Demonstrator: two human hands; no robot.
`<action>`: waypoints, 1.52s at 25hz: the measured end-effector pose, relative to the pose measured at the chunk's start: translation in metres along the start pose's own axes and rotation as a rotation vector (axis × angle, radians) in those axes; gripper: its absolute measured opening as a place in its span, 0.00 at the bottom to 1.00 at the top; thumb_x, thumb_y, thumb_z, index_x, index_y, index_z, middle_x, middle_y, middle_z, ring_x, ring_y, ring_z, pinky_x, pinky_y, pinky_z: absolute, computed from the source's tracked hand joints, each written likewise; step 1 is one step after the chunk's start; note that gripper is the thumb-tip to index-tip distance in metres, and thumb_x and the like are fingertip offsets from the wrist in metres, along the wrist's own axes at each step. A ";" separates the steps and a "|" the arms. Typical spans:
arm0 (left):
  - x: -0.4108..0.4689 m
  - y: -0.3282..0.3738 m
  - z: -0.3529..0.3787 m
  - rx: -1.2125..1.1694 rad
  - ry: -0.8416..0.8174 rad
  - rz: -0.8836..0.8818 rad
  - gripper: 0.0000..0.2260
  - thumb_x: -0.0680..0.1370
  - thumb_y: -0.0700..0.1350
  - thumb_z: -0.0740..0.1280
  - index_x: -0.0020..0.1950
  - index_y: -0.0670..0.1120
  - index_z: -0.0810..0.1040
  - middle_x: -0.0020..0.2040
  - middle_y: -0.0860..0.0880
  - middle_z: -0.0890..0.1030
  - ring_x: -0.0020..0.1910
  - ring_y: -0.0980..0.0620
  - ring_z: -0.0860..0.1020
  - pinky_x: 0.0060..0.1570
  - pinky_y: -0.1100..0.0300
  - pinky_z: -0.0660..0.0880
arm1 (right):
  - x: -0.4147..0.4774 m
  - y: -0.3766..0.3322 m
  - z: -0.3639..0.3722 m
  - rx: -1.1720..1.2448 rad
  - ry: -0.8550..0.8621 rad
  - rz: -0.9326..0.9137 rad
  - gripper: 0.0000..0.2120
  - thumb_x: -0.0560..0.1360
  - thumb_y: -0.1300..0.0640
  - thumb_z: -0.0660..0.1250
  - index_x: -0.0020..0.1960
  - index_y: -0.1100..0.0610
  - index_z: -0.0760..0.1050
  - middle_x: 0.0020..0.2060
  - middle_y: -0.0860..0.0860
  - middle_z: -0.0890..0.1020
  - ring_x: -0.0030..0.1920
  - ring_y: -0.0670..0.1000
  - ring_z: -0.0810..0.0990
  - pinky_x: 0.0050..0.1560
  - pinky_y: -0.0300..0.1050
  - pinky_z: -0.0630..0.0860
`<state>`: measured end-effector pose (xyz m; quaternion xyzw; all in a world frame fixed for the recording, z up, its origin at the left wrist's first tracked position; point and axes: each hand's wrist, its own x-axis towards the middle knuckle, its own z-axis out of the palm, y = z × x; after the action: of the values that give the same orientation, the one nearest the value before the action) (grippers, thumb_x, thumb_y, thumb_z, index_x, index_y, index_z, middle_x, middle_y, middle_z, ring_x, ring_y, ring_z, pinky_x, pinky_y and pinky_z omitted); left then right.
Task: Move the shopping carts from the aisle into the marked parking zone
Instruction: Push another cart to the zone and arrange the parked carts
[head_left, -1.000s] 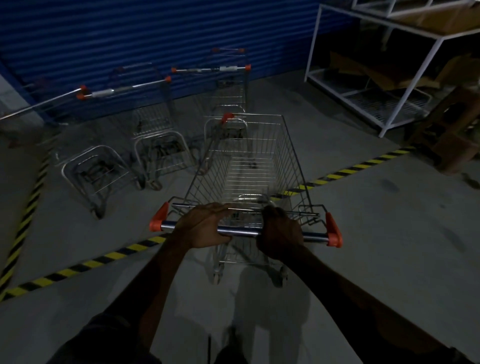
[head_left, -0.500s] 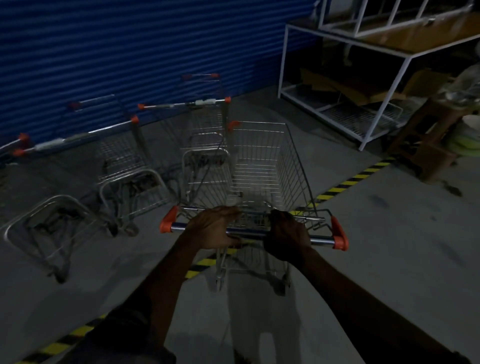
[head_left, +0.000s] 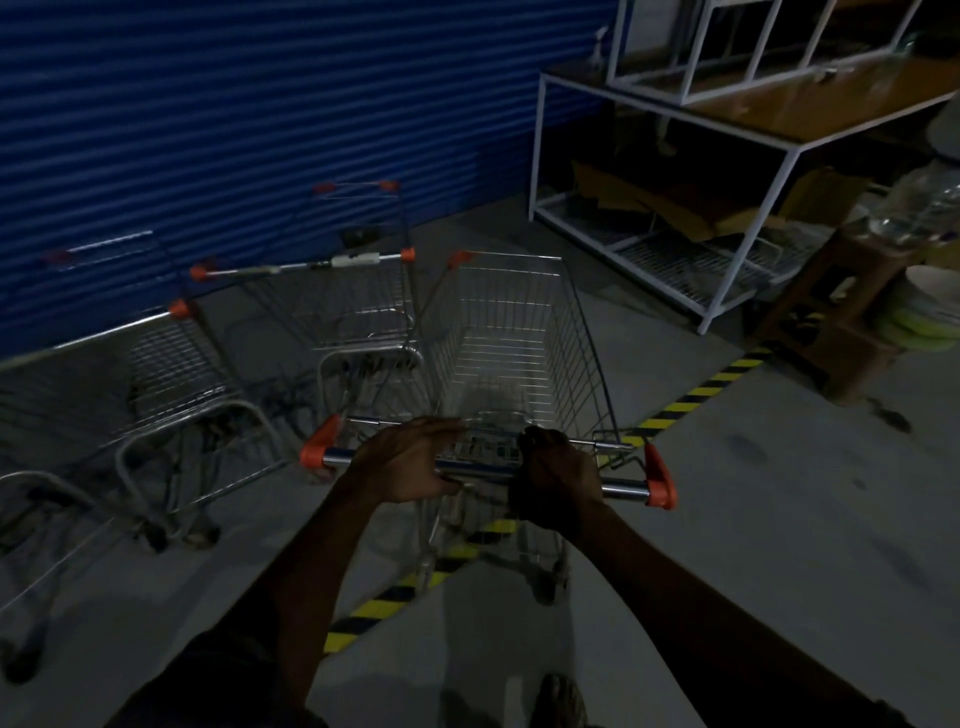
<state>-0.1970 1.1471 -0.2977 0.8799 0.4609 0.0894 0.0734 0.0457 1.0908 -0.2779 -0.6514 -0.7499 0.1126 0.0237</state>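
Your one head-worn view faces forward and down — close over the cart handle (head_left: 623, 489), blue shutter (head_left: 260, 130) farther ahead

Left hand (head_left: 410, 462) and right hand (head_left: 558, 480) grip the handle (head_left: 623, 489).

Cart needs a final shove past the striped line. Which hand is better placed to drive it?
Right. The right hand wraps fully round the cart handle; the left hand lies flatter over it, probably a looser hold.
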 end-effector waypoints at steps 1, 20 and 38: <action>0.017 -0.004 0.002 0.007 -0.001 -0.013 0.38 0.67 0.67 0.72 0.76 0.57 0.71 0.76 0.58 0.70 0.72 0.56 0.70 0.69 0.58 0.71 | 0.015 0.008 -0.005 -0.004 -0.005 -0.003 0.23 0.75 0.48 0.64 0.68 0.55 0.72 0.68 0.51 0.73 0.69 0.56 0.71 0.58 0.54 0.76; 0.347 -0.086 0.009 -0.128 -0.083 -0.194 0.41 0.71 0.69 0.66 0.78 0.50 0.67 0.81 0.52 0.62 0.79 0.49 0.60 0.75 0.50 0.62 | 0.356 0.162 -0.078 -0.251 -0.062 -0.017 0.29 0.74 0.50 0.67 0.75 0.48 0.71 0.80 0.48 0.62 0.78 0.53 0.62 0.73 0.54 0.67; 0.487 -0.104 0.013 -0.065 -0.024 -0.459 0.32 0.73 0.60 0.72 0.73 0.47 0.74 0.78 0.49 0.67 0.74 0.48 0.69 0.69 0.52 0.71 | 0.533 0.242 -0.103 -0.284 -0.017 -0.242 0.14 0.73 0.50 0.67 0.57 0.50 0.82 0.76 0.51 0.69 0.72 0.58 0.70 0.66 0.55 0.72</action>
<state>-0.0047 1.6062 -0.2888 0.7501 0.6449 0.0745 0.1256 0.2195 1.6592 -0.2849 -0.5524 -0.8312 0.0075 -0.0616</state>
